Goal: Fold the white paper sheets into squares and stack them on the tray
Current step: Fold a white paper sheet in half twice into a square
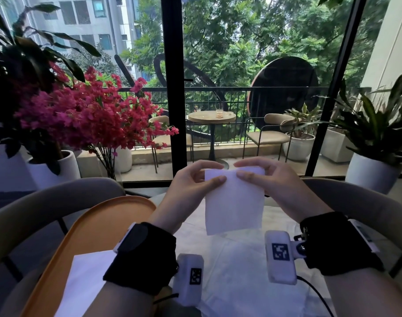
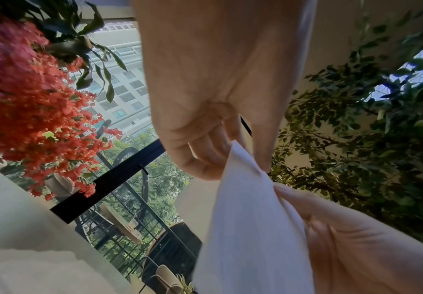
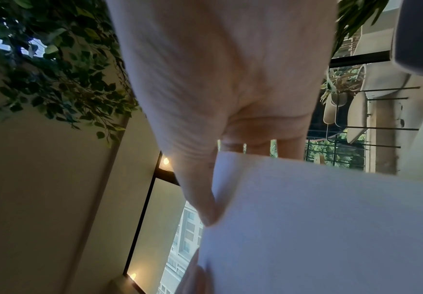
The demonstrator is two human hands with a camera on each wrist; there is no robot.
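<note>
I hold a white paper sheet (image 1: 234, 202) up in the air above the table, hanging down from its top edge. My left hand (image 1: 195, 179) pinches the top left part between thumb and fingers. My right hand (image 1: 261, 177) pinches the top right part. The same sheet (image 2: 250, 228) fills the lower middle of the left wrist view, pinched by my left hand (image 2: 220, 127), and the sheet (image 3: 318, 228) covers the lower right of the right wrist view, with my right hand's (image 3: 220, 99) thumb on its edge. An orange tray (image 1: 85, 229) lies at the left with a folded white sheet (image 1: 85, 284) on it.
More white sheets (image 1: 236, 271) lie spread on the table under my wrists. Curved grey chair backs (image 1: 47, 202) flank the table on both sides. Potted plants and pink flowers (image 1: 81, 110) stand at the left, another plant (image 1: 378, 138) at the right, before a glass door.
</note>
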